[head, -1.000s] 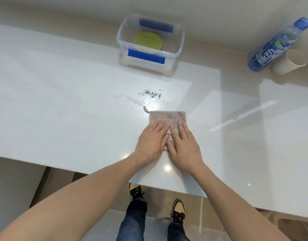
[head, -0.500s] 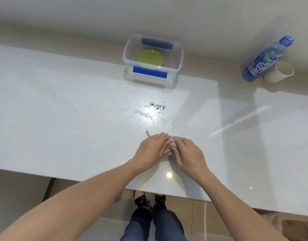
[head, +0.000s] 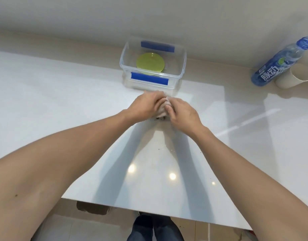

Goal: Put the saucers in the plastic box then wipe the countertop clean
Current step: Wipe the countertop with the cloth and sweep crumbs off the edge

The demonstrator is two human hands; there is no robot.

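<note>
A green saucer (head: 150, 63) lies inside the clear plastic box (head: 182, 70), which has blue clips and stands at the back of the white countertop (head: 63, 105). Just in front of the box, my left hand (head: 146, 105) and my right hand (head: 181, 113) both press a bunched pinkish cloth (head: 162, 110) onto the countertop. Most of the cloth is hidden under my fingers. A few dark crumbs (head: 159, 119) show at the cloth's near edge, and several tiny specks lie closer to me.
A blue drink bottle (head: 278, 65) leans at the back right beside a beige cup (head: 293, 76) lying on its side. The counter's front edge (head: 149, 212) runs just above my legs and shoes.
Both hands pushed the cloth away from me, over the water puddle and dark crumbs, up to the box. The flat cloth became bunched between my hands.
</note>
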